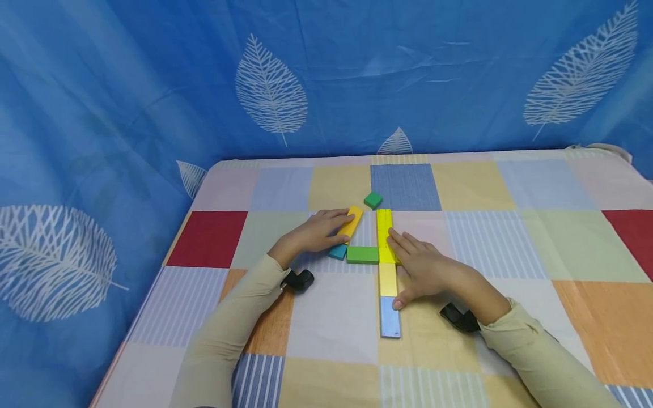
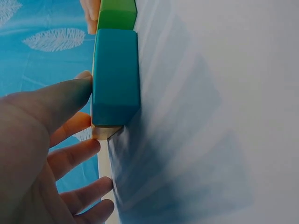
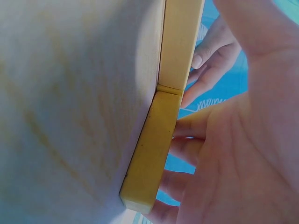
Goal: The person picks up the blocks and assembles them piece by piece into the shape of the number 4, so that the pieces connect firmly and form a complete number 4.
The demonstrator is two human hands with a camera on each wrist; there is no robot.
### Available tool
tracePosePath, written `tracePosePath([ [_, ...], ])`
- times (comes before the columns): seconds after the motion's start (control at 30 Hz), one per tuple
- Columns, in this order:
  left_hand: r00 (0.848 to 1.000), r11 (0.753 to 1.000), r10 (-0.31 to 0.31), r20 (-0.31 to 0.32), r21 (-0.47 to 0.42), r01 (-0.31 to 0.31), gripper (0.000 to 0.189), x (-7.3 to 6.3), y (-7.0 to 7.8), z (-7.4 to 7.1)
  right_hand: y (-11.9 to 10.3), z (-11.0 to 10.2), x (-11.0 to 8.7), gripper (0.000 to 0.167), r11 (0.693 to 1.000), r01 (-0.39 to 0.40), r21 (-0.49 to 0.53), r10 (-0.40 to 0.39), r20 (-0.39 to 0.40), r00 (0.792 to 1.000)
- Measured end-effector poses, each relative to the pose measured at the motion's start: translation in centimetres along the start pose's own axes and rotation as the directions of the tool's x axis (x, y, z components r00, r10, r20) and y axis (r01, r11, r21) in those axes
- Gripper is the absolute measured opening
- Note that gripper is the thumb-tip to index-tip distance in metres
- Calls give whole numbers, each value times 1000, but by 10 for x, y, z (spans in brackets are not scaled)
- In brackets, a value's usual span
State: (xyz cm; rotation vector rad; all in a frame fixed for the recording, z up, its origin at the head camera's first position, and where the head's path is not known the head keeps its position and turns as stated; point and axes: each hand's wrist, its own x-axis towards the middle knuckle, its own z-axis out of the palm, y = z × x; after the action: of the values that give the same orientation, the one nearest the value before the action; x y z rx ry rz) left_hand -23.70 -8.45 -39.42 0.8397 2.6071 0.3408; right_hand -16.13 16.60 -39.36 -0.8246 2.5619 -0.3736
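My left hand (image 1: 317, 232) pinches an orange-yellow block (image 1: 351, 222) between thumb and fingers, as it slants on the cloth. By its near end lies a teal block (image 2: 117, 77), close to the thumb. A green block (image 1: 363, 255) runs from there to a straight column of blocks. Yellow blocks (image 1: 385, 226) form the column's far part, then a pale yellow block (image 1: 388, 279) and a light blue block (image 1: 390, 320). Along the column's right side rests my right hand (image 1: 420, 263), its straight fingers touching the yellow part and its thumb at the light blue block.
A small green square block (image 1: 373, 199) lies apart, beyond the column's far end. The table carries a patchwork cloth (image 1: 331, 323). Blue curtains (image 1: 408, 73) with white leaf prints hang behind and at the left. Both wrists wear black devices (image 1: 300, 280).
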Motion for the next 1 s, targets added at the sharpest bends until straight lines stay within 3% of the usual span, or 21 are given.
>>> tracePosePath([
  [1.0, 1000, 1000, -1, -8, 5, 1, 60, 0, 3, 1, 0, 2, -4, 129, 1000, 7, 0, -7, -12, 1000],
])
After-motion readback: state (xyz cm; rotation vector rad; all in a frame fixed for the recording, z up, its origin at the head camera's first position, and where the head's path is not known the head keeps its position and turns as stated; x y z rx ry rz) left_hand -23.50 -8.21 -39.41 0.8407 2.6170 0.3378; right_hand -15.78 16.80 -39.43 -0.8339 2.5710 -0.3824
